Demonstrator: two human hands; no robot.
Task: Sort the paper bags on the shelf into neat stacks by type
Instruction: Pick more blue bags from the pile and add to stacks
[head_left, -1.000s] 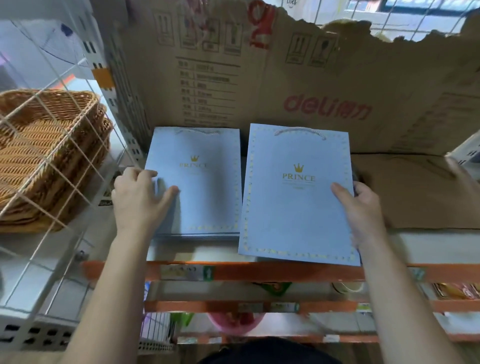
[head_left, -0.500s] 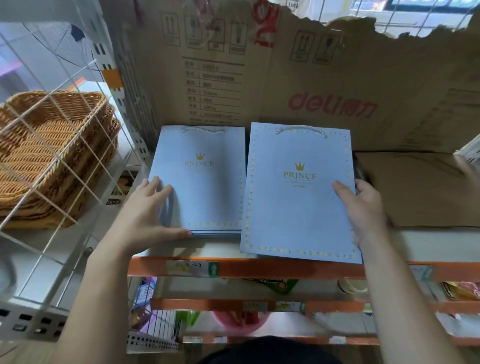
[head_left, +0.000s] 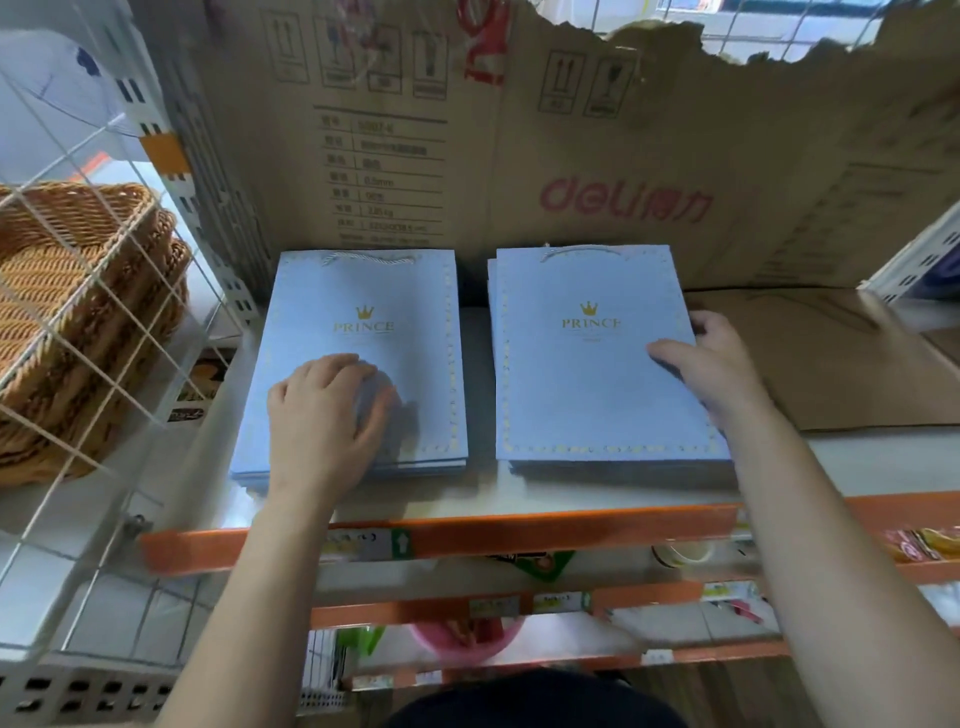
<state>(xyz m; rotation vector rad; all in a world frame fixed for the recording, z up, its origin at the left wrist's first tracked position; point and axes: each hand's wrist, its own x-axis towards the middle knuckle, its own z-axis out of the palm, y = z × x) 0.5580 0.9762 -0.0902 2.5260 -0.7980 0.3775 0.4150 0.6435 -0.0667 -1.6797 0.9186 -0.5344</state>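
- Flat light-blue paper bags with a gold crown and a gold dotted edge are laid in two piles on a white shelf (head_left: 478, 488) with an orange front edge.
- The piles are set side by side, with a small gap of bare shelf between them. The white cord handles are turned to the back.
- The left stack (head_left: 363, 306) is covered near its front by the left hand (head_left: 322, 410). The hand is laid on the top bag, palm down. Its grip is loose, with the fingers only a little bent and nothing held.
- The right stack (head_left: 582, 395) is held at its right edge by the right hand (head_left: 722, 374). The thumb is pressed on the top bag and the fingers are curled round the side, so the grip is closed on the pile.
- A big torn sheet of brown cardboard (head_left: 519, 156) with red letters is stood up behind the bags.
- A flat piece of brown cardboard (head_left: 831, 374) is laid on the shelf just beside the right stack.
- Brown woven baskets (head_left: 62, 291) are stacked at the left, behind a white wire grid (head_left: 111, 270).
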